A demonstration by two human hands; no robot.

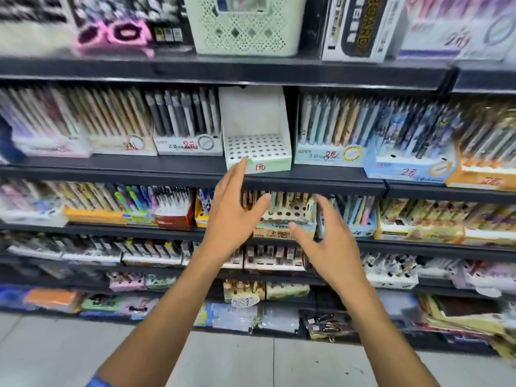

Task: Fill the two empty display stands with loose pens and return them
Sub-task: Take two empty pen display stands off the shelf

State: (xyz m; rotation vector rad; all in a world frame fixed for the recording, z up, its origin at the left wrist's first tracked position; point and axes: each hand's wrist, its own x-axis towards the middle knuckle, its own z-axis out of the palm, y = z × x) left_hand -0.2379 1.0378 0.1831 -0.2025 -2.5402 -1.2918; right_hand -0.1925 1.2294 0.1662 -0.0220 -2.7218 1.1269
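- Head view shows both hands raised in front of a pen shelf, and neither one holds anything.
- The left hand [231, 216] has its fingers [237, 174] straight and spread wide; the longest fingertip reaches the lower front edge of the empty white display stand [257, 146], though I cannot tell if it really touches it or only overlaps it in the picture.
- The right hand [329, 241] is lower, its fingers [325, 205] also wide and relaxed, in front of a second stand [282, 216] one shelf below — this one has many open holes and only a few pens at the back.
- The empty stand sits on the shelf [195, 174] just above the left fingertips, between a box of dark pens [184, 118] on the left side of the fingers and a box of pastel pens [329, 127] on the right side.
- My judgement: the task is at its very beginning — the step in hand is reaching to take the first empty stand off the shelf. No loose pens are seen in this view.
- The next move calls for both hands to rise a little, take the stand by its two side walls, and draw it straight toward the person, so the tight neighbour boxes are not dragged out with it.
- The picture is blurred at the edges, so small labels cannot be read surely.
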